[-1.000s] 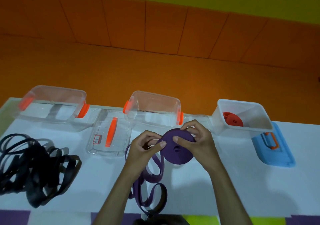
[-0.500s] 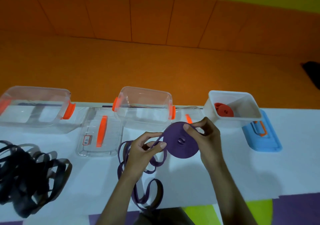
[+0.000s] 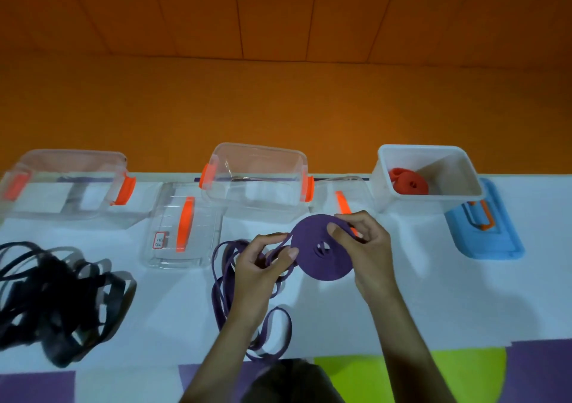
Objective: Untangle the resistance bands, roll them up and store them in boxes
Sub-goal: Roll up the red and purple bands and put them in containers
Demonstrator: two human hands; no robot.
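A purple resistance band is partly wound into a flat roll [image 3: 322, 247] held above the white table [image 3: 433, 294]. My right hand [image 3: 365, 247] grips the roll at its right side, thumb on its face. My left hand [image 3: 260, 263] pinches the loose purple strand feeding into the roll's left edge. The unrolled purple loops [image 3: 229, 282] trail down across the table toward me. A tangled black band [image 3: 55, 300] lies at the left. A rolled red band [image 3: 408, 182] sits inside the white box [image 3: 464, 186] at the right.
Two clear boxes with orange latches stand at the back: one at the left [image 3: 68, 186], one in the middle [image 3: 257, 179]. A clear lid with an orange handle [image 3: 182, 226] lies between them, and a blue lid [image 3: 486, 226] lies beside the white box.
The roll has turned in my hands and taken up more strand. The camera view has shifted, so the boxes sit further right in the frame.
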